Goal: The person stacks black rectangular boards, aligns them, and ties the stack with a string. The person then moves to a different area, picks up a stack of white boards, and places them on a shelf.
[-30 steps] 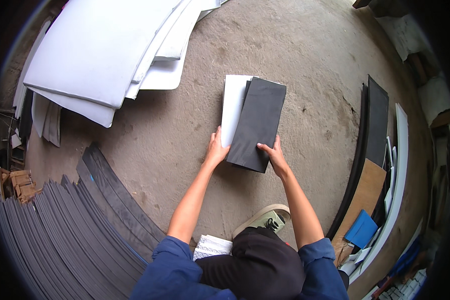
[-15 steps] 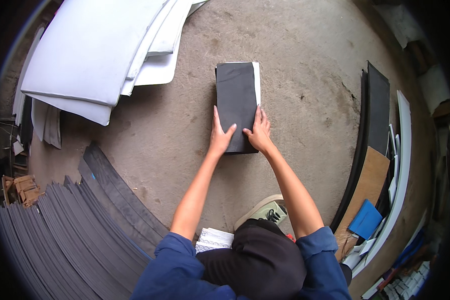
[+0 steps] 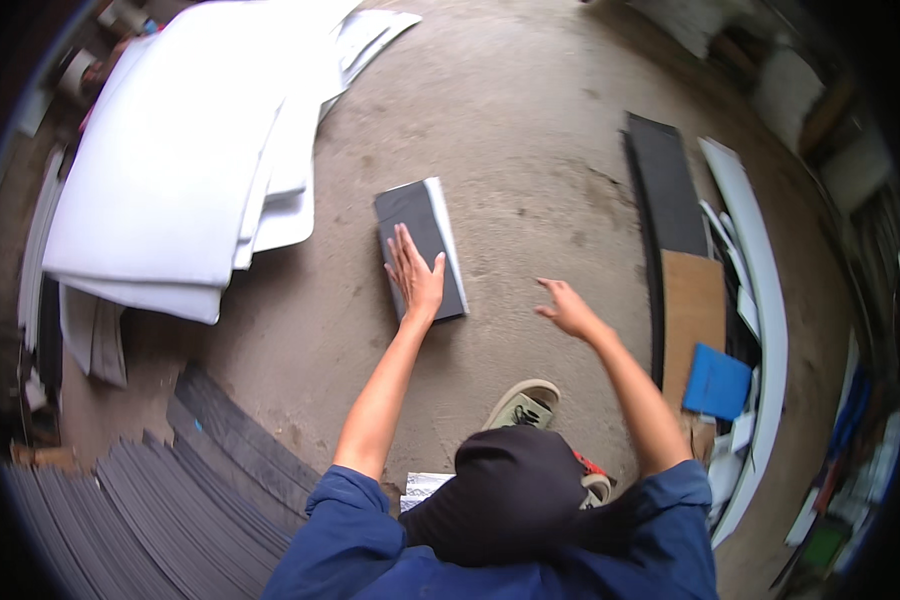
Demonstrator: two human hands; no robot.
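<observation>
A stack of black rectangular sheets [image 3: 410, 213], with a white layer showing along its right side, lies slightly turned on the concrete floor. My left hand [image 3: 417, 278] rests flat on its top near the front end, fingers stretched and thumb apart. Off to the right, my right hand [image 3: 572, 310] is over bare concrete with nothing in it. Its index finger and thumb point left and stand apart; the other fingers are partly hidden.
Large white sheets [image 3: 170, 150] are piled at the far left. Long dark grey strips [image 3: 160, 520] lie at the near left. On the right are a black strip [image 3: 665, 185], a brown board [image 3: 692, 310], a blue piece [image 3: 718, 382] and a white curved strip [image 3: 770, 330].
My right hand has let go of the stack and moved right. My left hand has shifted from the stack's left edge onto its top. The view has turned, and the stack sits more tilted.
</observation>
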